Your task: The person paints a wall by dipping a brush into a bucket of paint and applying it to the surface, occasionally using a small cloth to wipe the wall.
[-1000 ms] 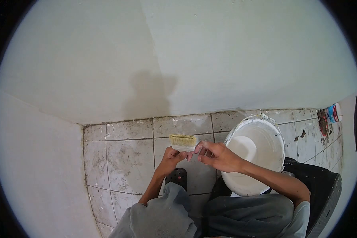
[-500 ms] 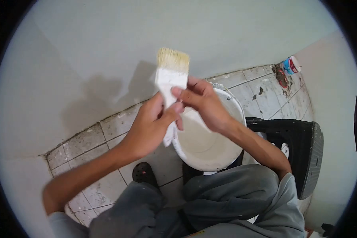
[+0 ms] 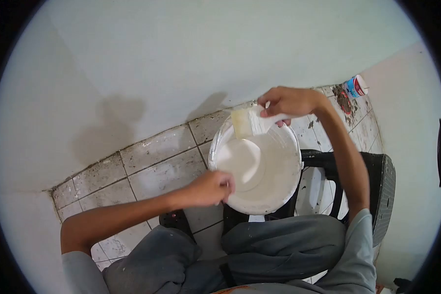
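Note:
A wide paintbrush (image 3: 242, 124) with pale yellow bristles and a white-coated handle lies sideways over the far side of a white bucket (image 3: 299, 161). My right hand (image 3: 285, 104) is shut on its handle, bristles facing left. Inside the bucket is off-white paint (image 3: 237, 159), with smears on the inner wall. My left hand (image 3: 211, 188) is at the bucket's near-left rim, its fingers curled and slightly blurred, with nothing seen in them.
A black plastic chair (image 3: 384, 196) stands right of the bucket. Dirty white floor tiles (image 3: 157, 171) meet a pale wall (image 3: 181, 49). In the far right corner sits a small blue, white and red tub (image 3: 356, 86) beside dark debris (image 3: 343, 98). My bent legs (image 3: 284, 240) are close below the bucket.
Half a second ago both hands held the brush upright left of the bucket. My left hand has let go and dropped lower; my right has carried the brush over the bucket and tipped it sideways.

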A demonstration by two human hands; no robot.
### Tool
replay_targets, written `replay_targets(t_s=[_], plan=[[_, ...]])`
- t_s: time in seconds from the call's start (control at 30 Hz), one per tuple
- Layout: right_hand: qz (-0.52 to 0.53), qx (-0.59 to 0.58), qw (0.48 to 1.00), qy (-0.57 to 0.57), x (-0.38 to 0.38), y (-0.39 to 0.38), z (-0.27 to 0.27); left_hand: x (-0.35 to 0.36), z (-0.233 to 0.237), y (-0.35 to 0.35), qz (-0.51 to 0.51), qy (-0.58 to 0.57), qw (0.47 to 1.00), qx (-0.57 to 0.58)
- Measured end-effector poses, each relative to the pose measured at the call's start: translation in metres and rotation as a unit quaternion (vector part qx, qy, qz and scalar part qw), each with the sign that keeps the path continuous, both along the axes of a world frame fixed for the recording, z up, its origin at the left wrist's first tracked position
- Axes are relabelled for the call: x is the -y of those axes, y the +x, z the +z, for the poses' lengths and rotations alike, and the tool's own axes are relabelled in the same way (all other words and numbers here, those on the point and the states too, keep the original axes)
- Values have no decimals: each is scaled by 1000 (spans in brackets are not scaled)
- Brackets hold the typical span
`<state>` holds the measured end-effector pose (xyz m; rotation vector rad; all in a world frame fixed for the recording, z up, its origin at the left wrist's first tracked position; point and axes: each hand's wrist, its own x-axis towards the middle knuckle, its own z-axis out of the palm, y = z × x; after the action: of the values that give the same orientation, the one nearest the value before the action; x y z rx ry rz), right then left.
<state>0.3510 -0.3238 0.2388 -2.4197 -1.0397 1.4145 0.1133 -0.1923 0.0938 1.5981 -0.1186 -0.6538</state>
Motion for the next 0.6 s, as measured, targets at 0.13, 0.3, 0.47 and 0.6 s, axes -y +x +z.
replay_targets(t_s=[0.13,0.3,0.47,0.6], plan=[[33,120,990,-72,-9,-11,-13,9,-2,-25,-72,91,989,95],[90,310,938,-128,-19,-19,-24,9,4,-28,-84,95,990,69],[135,454,880,-19,-27,-30,-45,16,6,-23,-89,82,991,60],[126,456,881,5,-43,-33,-51,23,11,-19,-104,75,991,46]])
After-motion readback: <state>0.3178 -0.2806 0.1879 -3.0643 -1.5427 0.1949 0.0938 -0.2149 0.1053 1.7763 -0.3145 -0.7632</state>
